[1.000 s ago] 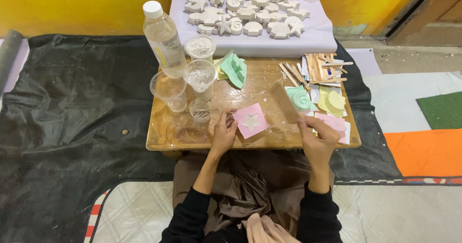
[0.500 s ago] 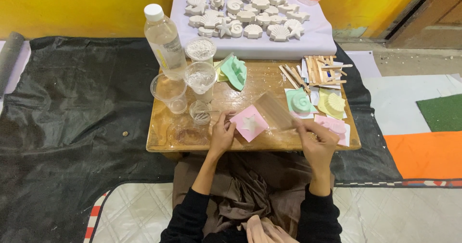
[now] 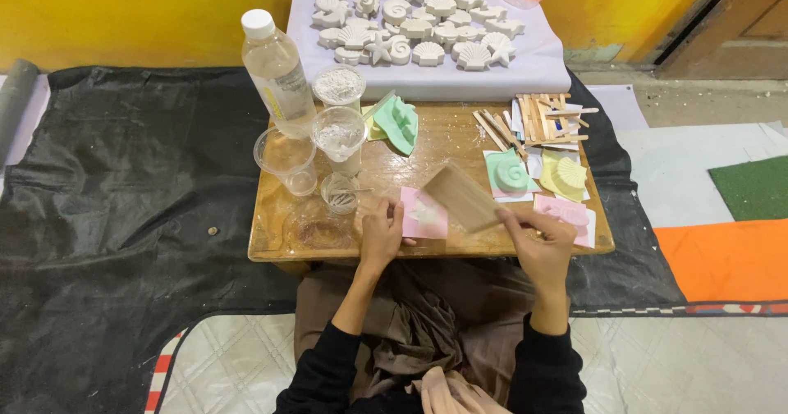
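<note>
Left hand (image 3: 382, 235) pins pink mould (image 3: 424, 213) flat on table (image 3: 271, 237); right hand (image 3: 538, 237) grip grasps wooden board (image 3: 462, 196), its fingertips hidden behind it.

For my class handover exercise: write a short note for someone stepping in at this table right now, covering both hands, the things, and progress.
Left hand: steadies the pink mould on the wooden table.
Right hand: holds a flat wooden scraper, tilted over the mould.
Nearby: plastic cups, a water bottle, green and yellow moulds, sticks.
Done: many white shell casts lie on the cloth behind.
Left: the pink mould shows white filling; how level it is cannot be told.
</note>
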